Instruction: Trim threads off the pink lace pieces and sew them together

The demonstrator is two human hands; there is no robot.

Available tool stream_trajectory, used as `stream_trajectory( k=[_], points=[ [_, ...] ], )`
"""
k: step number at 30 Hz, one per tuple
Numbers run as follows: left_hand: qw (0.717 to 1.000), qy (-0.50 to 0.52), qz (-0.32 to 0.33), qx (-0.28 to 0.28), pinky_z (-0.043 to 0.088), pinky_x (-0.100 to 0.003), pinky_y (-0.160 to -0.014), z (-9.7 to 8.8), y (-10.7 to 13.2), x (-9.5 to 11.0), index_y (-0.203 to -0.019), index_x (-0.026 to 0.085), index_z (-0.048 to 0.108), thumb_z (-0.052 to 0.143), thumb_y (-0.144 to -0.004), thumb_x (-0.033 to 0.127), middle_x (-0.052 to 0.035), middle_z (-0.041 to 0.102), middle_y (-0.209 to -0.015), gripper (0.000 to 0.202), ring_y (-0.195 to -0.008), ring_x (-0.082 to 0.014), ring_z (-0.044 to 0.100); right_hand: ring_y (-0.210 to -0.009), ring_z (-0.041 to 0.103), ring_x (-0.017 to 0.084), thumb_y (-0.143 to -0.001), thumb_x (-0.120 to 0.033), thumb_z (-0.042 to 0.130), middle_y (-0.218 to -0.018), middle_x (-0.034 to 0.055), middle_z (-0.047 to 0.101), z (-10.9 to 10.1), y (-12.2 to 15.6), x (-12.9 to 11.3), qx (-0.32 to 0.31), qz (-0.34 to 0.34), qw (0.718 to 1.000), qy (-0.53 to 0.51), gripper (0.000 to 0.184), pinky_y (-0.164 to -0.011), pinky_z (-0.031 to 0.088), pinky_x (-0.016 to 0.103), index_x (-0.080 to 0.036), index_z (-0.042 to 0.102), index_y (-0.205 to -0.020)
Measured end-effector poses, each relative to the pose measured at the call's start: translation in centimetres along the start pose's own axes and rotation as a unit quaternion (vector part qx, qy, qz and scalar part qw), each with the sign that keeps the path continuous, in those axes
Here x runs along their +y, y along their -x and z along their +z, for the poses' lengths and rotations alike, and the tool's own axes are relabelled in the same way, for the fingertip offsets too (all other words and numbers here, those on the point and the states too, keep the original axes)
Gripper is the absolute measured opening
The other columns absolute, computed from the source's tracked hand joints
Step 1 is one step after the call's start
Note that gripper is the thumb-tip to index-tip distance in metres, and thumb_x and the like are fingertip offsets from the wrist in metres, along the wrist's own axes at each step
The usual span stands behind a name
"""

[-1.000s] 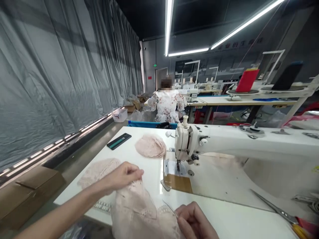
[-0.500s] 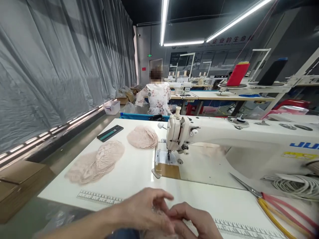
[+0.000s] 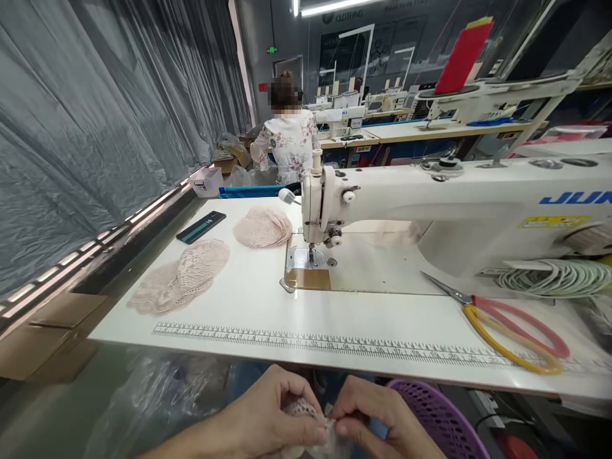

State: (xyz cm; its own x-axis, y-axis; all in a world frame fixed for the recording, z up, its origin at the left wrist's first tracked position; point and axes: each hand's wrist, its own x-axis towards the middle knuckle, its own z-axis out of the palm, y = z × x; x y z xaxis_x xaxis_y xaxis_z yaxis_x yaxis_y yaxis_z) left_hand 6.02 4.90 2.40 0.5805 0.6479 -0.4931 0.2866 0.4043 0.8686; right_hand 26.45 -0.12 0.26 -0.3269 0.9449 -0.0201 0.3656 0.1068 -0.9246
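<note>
Just below the table's front edge, my left hand (image 3: 280,414) pinches a pale pink lace piece (image 3: 302,409) between thumb and fingers. My right hand (image 3: 370,414) grips the same lace at its right side, fingertips close to the left ones. The lower part of the lace drops out of view. Beyond my hands stands a white sewing machine (image 3: 315,210), its needle area over the metal plate. A lace piece (image 3: 184,277) lies spread on the left of the table, and a stack of pink lace pieces (image 3: 262,227) rests beside the machine head.
Scissors (image 3: 468,299) with red and yellow handles lie at right, near a coiled cable (image 3: 549,277). A printed ruler (image 3: 306,341) runs along the front edge. A phone (image 3: 201,227) sits at the back left. A purple basket (image 3: 435,421) is below. Another person (image 3: 289,140) sits ahead.
The view has tilted down, so the table and machine sit higher in the picture. My hands, over the table edge before, are now below it, the lace showing more clearly between them.
</note>
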Motion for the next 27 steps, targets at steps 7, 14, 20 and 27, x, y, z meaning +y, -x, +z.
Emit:
stream_trajectory(
  k=[7, 14, 20, 27],
  points=[
    [0.999, -0.030, -0.005, -0.024, 0.030, -0.018, -0.050, 0.2, 0.4, -1.6, -0.073, 0.009, 0.073, 0.080, -0.059, 0.026, 0.0004, 0.056, -0.064, 0.024, -0.056, -0.0078, 0.042, -0.077, 0.055, 0.016, -0.092, -0.031, 0.052, -0.082, -0.0019, 0.060, 0.1, 1.5, 1.1, -0.055, 0.070, 0.996, 0.032, 0.011, -0.067, 0.038, 0.024, -0.024, 0.059, -0.087],
    [0.994, -0.106, 0.021, -0.022, 0.033, -0.017, -0.051, 0.5, 0.3, -1.6, -0.073, 0.011, 0.075, 0.071, -0.062, 0.017, -0.0009, 0.059, -0.066, 0.014, -0.056, -0.0081, 0.044, -0.070, 0.052, 0.014, -0.092, -0.034, 0.053, -0.074, -0.0021, 0.054, 0.6, 1.7, 1.2, -0.060, 0.022, 0.997, -0.035, 0.023, -0.063, 0.035, 0.024, -0.021, 0.055, -0.072],
    [0.993, -0.116, -0.006, -0.028, 0.035, -0.018, -0.053, 1.1, 0.0, -2.1, -0.075, 0.011, 0.075, 0.069, -0.061, 0.018, -0.0018, 0.063, -0.069, 0.016, -0.059, -0.0094, 0.047, -0.069, 0.048, 0.013, -0.092, -0.042, 0.051, -0.082, 0.0004, 0.054, 0.9, 1.7, 1.8, -0.027, 0.011, 0.976, -0.214, 0.028, -0.062, 0.036, 0.024, -0.021, 0.054, -0.075],
    [0.989, -0.086, -0.090, -0.075, 0.027, -0.019, -0.046, 1.7, -0.3, -2.1, -0.068, 0.009, 0.074, 0.073, -0.058, 0.026, 0.0023, 0.051, -0.052, 0.020, -0.050, -0.0069, 0.036, -0.063, 0.054, 0.014, -0.095, -0.038, 0.042, -0.071, 0.0009, 0.057, 1.5, 3.7, 3.0, 0.007, 0.021, 0.998, -0.064, 0.027, -0.062, 0.044, 0.024, -0.022, 0.053, -0.076]
  ],
)
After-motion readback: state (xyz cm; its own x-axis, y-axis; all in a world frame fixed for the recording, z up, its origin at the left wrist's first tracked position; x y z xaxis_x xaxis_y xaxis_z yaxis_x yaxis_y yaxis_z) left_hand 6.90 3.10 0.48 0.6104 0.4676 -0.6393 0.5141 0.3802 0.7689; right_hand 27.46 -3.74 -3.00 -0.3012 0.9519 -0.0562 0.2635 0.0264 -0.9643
